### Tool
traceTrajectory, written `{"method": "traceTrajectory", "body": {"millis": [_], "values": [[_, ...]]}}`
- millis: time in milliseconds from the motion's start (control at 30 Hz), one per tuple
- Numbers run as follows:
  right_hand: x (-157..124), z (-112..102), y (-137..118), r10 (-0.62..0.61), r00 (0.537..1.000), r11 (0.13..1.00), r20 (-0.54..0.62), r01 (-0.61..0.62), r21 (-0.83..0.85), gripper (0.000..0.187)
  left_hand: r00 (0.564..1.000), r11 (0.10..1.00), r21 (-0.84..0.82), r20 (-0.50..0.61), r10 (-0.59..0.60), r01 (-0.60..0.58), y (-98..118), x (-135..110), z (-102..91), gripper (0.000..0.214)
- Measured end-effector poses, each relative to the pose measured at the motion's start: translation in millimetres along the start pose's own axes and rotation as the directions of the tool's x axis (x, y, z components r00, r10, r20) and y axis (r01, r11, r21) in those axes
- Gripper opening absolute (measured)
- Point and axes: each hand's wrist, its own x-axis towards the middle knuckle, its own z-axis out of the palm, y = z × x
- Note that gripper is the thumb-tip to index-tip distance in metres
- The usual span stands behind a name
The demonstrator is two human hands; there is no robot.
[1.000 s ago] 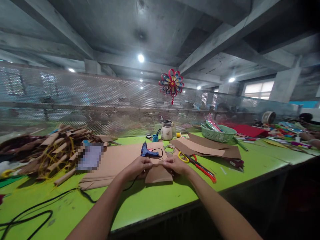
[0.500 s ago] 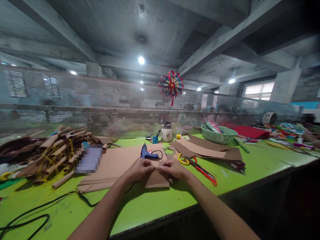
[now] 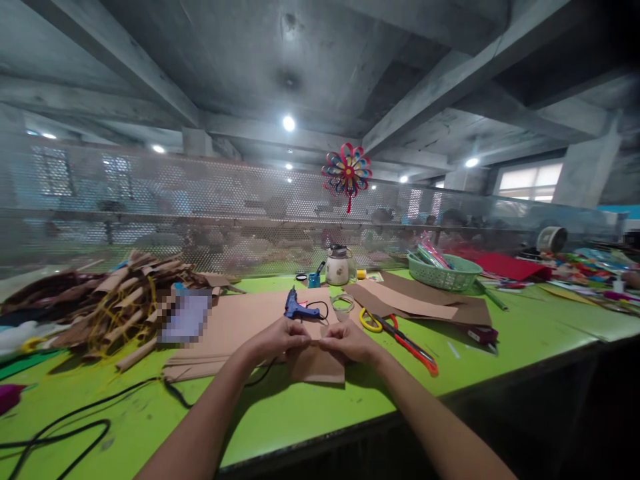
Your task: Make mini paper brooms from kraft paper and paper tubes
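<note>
My left hand [image 3: 281, 337] and my right hand [image 3: 348, 341] meet at the top edge of a small brown cardboard piece [image 3: 315, 365] lying on the green table [image 3: 310, 413]. Both pinch that edge, fingertips nearly touching each other. The piece rests partly on a stack of larger brown cardboard sheets [image 3: 235, 327]. A blue hot glue gun [image 3: 299, 307] stands just beyond my hands, its black cord [image 3: 75, 427] trailing left over the table.
Scissors with yellow and red handles [image 3: 397, 335] lie right of my hands. More cardboard sheets [image 3: 420, 305], a green basket [image 3: 444, 271], a small white jar [image 3: 339, 267] and a pile of rolled cardboard tubes [image 3: 117, 300] sit around. A perforated metal screen [image 3: 200, 213] backs the table.
My hands have drawn closer together along the top edge of the small cardboard piece. The camera has shifted slightly.
</note>
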Motion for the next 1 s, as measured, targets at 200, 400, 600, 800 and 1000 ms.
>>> {"method": "traceTrajectory", "body": {"millis": [200, 400, 600, 800, 1000], "values": [[2, -3, 5, 0.035, 0.999, 0.998, -0.014, -0.034, 0.050, 0.041, 0.998, 1.000, -0.001, -0.056, -0.004, 0.004, -11, 8, -3.6, 0.050], [1, -7, 7, 0.064, 0.998, 0.992, -0.013, -0.062, 0.112, 0.038, 0.997, 0.999, -0.043, -0.073, 0.011, -0.014, -11, 6, -3.8, 0.048], [1, -5, 6, 0.060, 0.998, 0.988, 0.001, -0.060, 0.141, 0.039, 0.998, 0.998, -0.063, -0.062, 0.016, -0.020, 0, -1, -0.4, 0.050], [-1, -4, 3, 0.083, 0.996, 0.984, -0.028, -0.077, 0.162, 0.039, 0.996, 1.000, -0.012, -0.092, -0.006, 0.005, 1, 4, 9.0, 0.051], [0, -4, 7, 0.106, 0.994, 0.980, -0.024, -0.100, 0.169, 0.038, 0.999, 0.999, -0.046, -0.048, -0.005, 0.003, 0, 5, 10.6, 0.052]]}}
